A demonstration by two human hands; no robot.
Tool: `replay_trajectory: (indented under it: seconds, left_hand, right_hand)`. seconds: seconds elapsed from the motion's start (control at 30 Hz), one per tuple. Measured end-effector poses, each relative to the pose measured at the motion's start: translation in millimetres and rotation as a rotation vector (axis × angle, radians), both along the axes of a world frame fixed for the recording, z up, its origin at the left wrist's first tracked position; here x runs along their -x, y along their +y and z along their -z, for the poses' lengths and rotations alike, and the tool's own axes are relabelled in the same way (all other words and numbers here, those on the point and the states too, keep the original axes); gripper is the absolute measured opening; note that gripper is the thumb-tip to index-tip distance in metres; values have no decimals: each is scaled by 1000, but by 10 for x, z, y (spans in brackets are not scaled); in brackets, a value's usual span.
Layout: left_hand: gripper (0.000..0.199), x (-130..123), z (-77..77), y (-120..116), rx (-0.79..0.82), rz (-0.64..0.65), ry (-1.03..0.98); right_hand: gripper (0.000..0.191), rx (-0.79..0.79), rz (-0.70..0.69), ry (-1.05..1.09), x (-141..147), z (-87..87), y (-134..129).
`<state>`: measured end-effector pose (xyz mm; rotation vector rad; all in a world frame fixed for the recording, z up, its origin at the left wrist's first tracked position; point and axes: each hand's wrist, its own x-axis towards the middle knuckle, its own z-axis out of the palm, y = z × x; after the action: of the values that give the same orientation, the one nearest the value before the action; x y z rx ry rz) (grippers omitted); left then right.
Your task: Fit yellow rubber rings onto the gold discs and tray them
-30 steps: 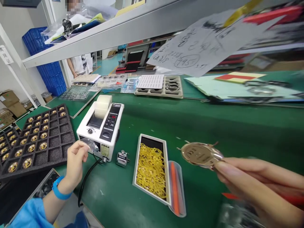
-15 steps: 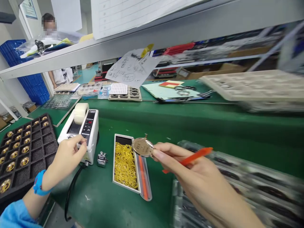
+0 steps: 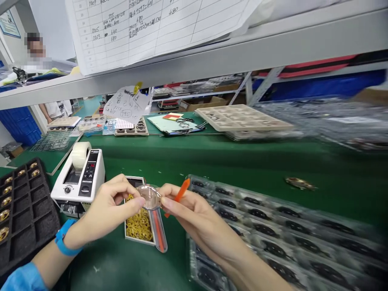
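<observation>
A round metal watch case (image 3: 149, 197) is held between both hands in the middle of the view. My left hand (image 3: 113, 204), with a blue band on its wrist, pinches the case's left edge. On the right edge my right hand (image 3: 190, 212) closes finger and thumb, and an orange stick (image 3: 182, 190) also sits between its fingers. Behind and below the case lies a white box (image 3: 139, 240) of small yellow parts (image 3: 139, 224), partly covered by my left hand. A clear sleeve with an orange strip (image 3: 159, 234) lies along the box's right side.
The white tape dispenser (image 3: 98, 161) stands left, beside a black foam tray (image 3: 45, 218) of gold round parts. Clear trays of dark parts (image 3: 263, 228) spread at right; a lone watch part (image 3: 299, 183) lies behind them. A shelf beam (image 3: 182, 64) crosses above. A person (image 3: 57, 109) stands far left.
My left hand has moved from the tape dispenser to the case and taken its left edge. The case has moved left in my right hand and turned. The view has swung right.
</observation>
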<state>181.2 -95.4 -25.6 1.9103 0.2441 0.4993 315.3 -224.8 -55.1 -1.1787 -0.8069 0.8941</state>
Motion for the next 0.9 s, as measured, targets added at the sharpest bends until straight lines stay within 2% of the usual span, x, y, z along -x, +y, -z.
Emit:
replay_trajectory:
  seconds: [0.5, 0.77, 0.9]
  left_hand:
    - [16, -7, 47, 51, -71, 25, 7]
    - [19, -28, 111, 1, -314, -133, 41]
    - [23, -13, 90, 6, -463, -221, 104]
  right_hand:
    - [39, 53, 28, -81, -9, 48, -8]
    - [36, 2, 43, -225, 12, 96, 14]
    - [35, -24, 72, -242, 1, 111, 16]
